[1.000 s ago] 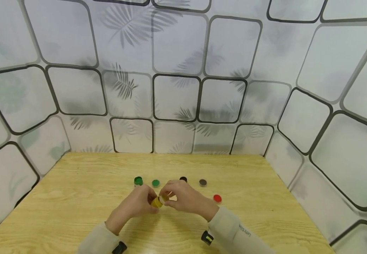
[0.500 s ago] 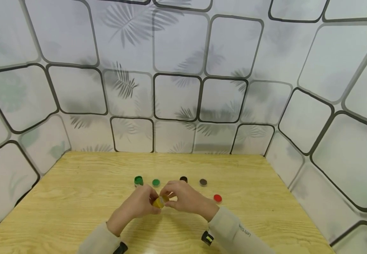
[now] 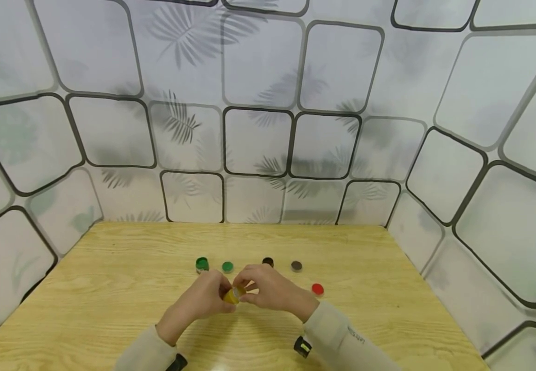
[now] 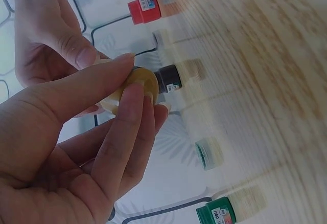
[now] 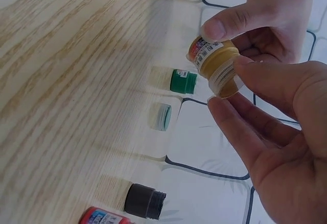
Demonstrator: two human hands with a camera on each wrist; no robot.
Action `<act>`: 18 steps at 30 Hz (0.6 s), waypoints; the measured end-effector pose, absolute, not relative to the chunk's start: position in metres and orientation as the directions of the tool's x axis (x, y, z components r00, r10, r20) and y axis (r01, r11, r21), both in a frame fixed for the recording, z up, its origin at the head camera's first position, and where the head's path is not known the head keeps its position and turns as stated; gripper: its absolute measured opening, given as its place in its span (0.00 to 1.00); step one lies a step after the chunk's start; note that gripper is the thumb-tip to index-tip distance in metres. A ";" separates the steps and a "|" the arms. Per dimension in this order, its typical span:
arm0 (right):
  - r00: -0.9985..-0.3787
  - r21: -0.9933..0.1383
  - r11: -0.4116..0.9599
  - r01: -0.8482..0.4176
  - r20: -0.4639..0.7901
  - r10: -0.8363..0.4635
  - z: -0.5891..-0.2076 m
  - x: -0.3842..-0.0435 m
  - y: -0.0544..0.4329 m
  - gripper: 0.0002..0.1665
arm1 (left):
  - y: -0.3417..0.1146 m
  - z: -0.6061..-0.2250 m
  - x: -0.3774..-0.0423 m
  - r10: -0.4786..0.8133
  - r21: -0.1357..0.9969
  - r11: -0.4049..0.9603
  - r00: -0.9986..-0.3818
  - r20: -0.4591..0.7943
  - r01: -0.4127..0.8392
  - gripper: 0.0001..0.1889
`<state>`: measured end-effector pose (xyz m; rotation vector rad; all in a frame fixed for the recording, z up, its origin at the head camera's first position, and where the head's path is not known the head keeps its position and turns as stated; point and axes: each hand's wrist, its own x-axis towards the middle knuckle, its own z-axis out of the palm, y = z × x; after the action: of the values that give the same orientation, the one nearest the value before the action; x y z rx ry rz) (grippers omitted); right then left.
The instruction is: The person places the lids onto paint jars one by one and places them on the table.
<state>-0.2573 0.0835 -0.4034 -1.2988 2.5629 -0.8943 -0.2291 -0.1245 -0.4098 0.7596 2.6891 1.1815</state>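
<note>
Your left hand (image 3: 208, 293) had its thumb and fingers round the yellow paint jar (image 5: 206, 54), which you held tilted above the worktop (image 3: 133, 288), to the right of the green paint jar (image 3: 202, 265) and nearer to you than it. Your right hand (image 3: 268, 286) pinched the clear lid (image 5: 225, 82) between thumb and fingers, and that lid sat at the yellow jar's neck; you couldn't tell from these views how far it was threaded on.

The green paint jar stood upright and uncapped on the worktop, its label showing to your right wrist camera. Just to its right lay the green lid (image 3: 227, 267). Further right of the green jar stood the black paint jar (image 3: 268, 261), also uncapped and partly hidden from your head view by your right hand. The dark grey lid (image 3: 296, 267) lay farther right of the green jar again. The red lid (image 3: 317, 289) was the farthest right of it, and closer to you. The red paint jar (image 5: 104, 217) stood farther from the green jar than the black one did, hidden from your head view.
</note>
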 end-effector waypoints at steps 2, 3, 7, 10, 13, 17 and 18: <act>-0.620 -0.562 0.453 -0.691 0.139 -0.772 -0.404 -0.257 0.084 0.14 | -0.124 -0.410 -0.229 0.483 0.716 0.573 -0.870 0.097 0.398 0.09; -0.620 -0.562 0.454 -0.691 0.137 -0.772 -0.404 -0.258 0.084 0.13 | -0.124 -0.409 -0.229 0.483 0.716 0.573 -0.870 0.097 0.398 0.09; -0.616 -0.569 0.448 -0.689 0.135 -0.776 -0.406 -0.259 0.083 0.12 | -0.123 -0.409 -0.228 0.481 0.708 0.583 -0.872 0.092 0.397 0.08; -0.611 -0.564 0.446 -0.695 0.136 -0.780 -0.406 -0.259 0.083 0.12 | -0.122 -0.409 -0.228 0.480 0.698 0.593 -0.872 0.094 0.402 0.07; -0.610 -0.555 0.451 -0.699 0.133 -0.781 -0.406 -0.259 0.082 0.11 | -0.121 -0.408 -0.228 0.477 0.696 0.596 -0.874 0.096 0.402 0.07; -0.633 -0.537 0.483 -0.691 0.128 -0.764 -0.407 -0.260 0.081 0.10 | -0.120 -0.408 -0.227 0.473 0.695 0.599 -0.876 0.094 0.398 0.06; -0.640 -0.530 0.493 -0.690 0.128 -0.758 -0.407 -0.260 0.081 0.10 | -0.120 -0.408 -0.228 0.472 0.695 0.600 -0.877 0.092 0.396 0.06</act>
<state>-0.2595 0.0805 -0.4067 -1.2700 2.6067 -0.8400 -0.2275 -0.1200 -0.4084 0.7400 2.7190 1.1420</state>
